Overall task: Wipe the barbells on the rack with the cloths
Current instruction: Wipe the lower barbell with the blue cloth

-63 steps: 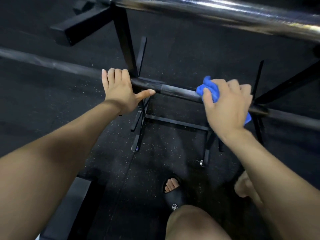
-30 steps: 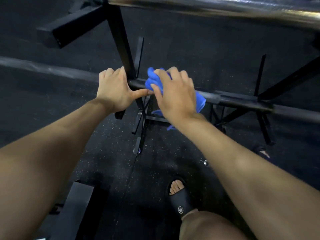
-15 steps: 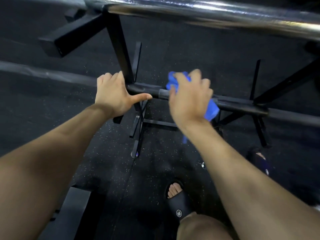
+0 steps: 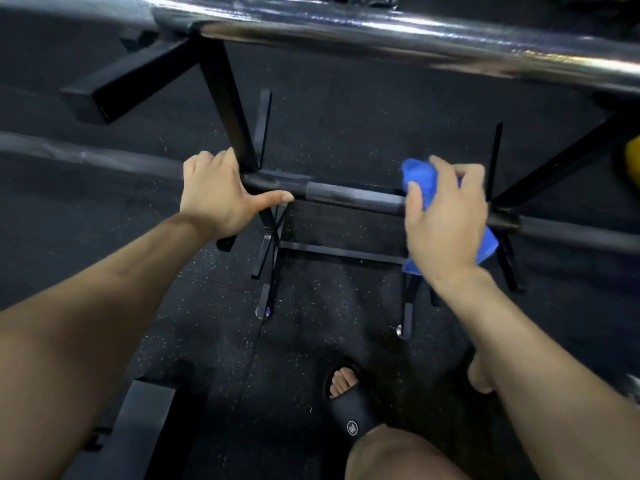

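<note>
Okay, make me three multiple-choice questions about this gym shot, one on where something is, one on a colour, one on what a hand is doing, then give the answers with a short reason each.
1. Where is the cloth?
A. On the floor
B. Wrapped over the dark barbell under the right hand
C. On the chrome bar at the top

2. What colour is the cloth?
A. Blue
B. White
C. Red

3. What is the left hand doing?
A. Hanging free
B. Holding a second cloth
C. Resting on the dark barbell beside the rack upright

Answers:
1 B: the cloth sits on the dark barbell with the right hand curled over it.
2 A: the fabric showing above and below that hand is bright blue.
3 C: the left hand lies on the bar, thumb stretched along it, next to the rack upright, with no cloth in it.
</note>
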